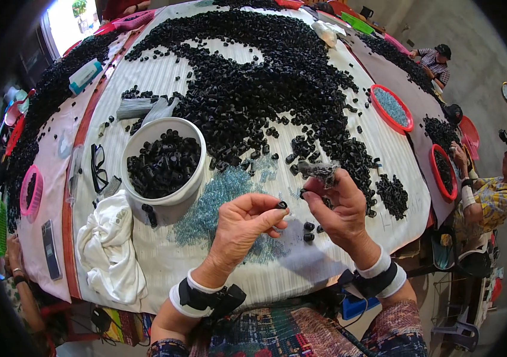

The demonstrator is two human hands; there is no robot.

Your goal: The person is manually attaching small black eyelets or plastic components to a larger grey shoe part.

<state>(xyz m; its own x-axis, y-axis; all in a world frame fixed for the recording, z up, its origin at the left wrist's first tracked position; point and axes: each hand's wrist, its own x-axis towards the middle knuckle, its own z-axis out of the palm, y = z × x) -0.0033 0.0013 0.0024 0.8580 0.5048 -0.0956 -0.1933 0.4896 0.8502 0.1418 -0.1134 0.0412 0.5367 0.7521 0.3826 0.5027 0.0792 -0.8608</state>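
Left hand (242,221): thumb and forefinger pinched on one small black plastic cap (281,205), held up off the surface, tip aimed at the other hand. Remaining fingers curled under, so only that single piece is presented.

Right hand (338,202): closed around a crumpled clear plastic bag (320,171) that sticks out above the thumb; fingertips pressed together just beside the cap. Whether they also grip a small part, can't tell, too small.

Both hands hover close together above the striped white cloth-covered surface (164,271), wrists strapped with black-and-white bands.

Layout reads as reach-driven:
- scatter of tiny pale blue translucent beads (214,205) directly under the left hand, likely so they're a short pick.
- two loose black caps (309,231) lying right below the right hand.
- white round plastic bucket (167,160) part-filled with black caps, just beyond the left hand.
- large heap of black plastic caps (253,77) spread across the middle of the surface, near the right hand's far side.
- crumpled white cloth (110,250) and black-framed glasses (98,166) parked to the left, out of the working zone.
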